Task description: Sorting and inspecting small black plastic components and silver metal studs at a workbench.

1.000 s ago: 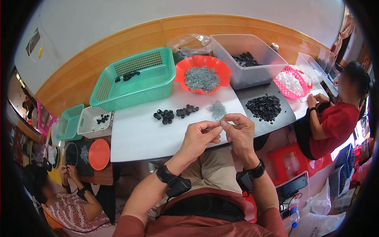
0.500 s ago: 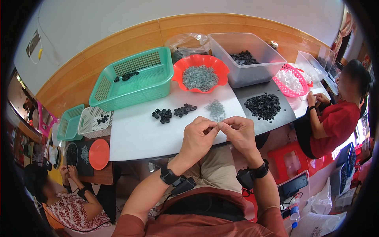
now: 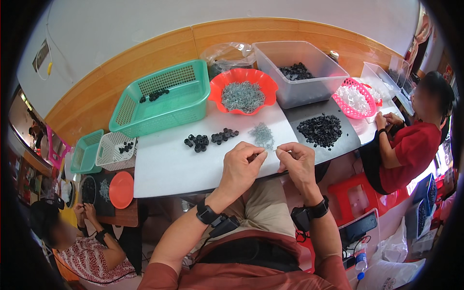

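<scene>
Over the front edge of the white table board [image 3: 164,166], my left hand [image 3: 243,164] is closed in a pinch, and whatever it may hold is hidden by the fingers. Beside it my right hand [image 3: 298,162] pinches thumb against forefinger; anything between them is too small to name. A narrow gap separates the two hands. Just beyond them lies a small heap of thin metal springs or pins [image 3: 262,136]. To its left sit two clusters of black cylindrical parts [image 3: 197,142] [image 3: 225,136]. Small black pieces [image 3: 320,130] are piled on a dark mat to the right.
Behind stand a green basket [image 3: 166,118], a red scalloped bowl [image 3: 217,79] of metal pieces and a clear bin [image 3: 309,89] with black parts. A person in red [image 3: 411,150] works at right, another person [image 3: 104,256] at left. A red stool [image 3: 353,193] is nearby.
My hands, whose fingertips met before, have drawn apart, the right one shifting slightly right. The view has shifted a little; the piles look the same.
</scene>
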